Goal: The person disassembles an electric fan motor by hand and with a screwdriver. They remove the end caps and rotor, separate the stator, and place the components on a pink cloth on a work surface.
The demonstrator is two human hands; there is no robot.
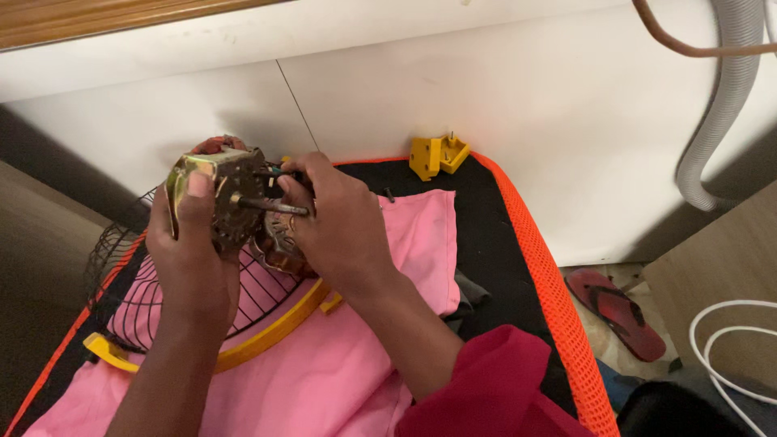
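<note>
Fan motor (231, 198) is out of its housing, held above the wire guard (162, 299) near the mat's (550, 299) far left corner. Left hand (190, 251) clamps it; right hand (336, 222) pinches the shaft (271, 206). Yellow bracket (437, 154) already off; reassembly not started, I'd say.

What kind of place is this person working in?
Probably a home, with the work done at floor level: a pink cloth spread over an orange-edged mat, a red sandal on the floor, and a white wall close behind.

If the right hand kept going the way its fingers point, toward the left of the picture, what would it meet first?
The right hand is already at the fan motor, fingertips on its shaft; past that sits the left hand gripping the motor. Depth is uncertain.
</note>
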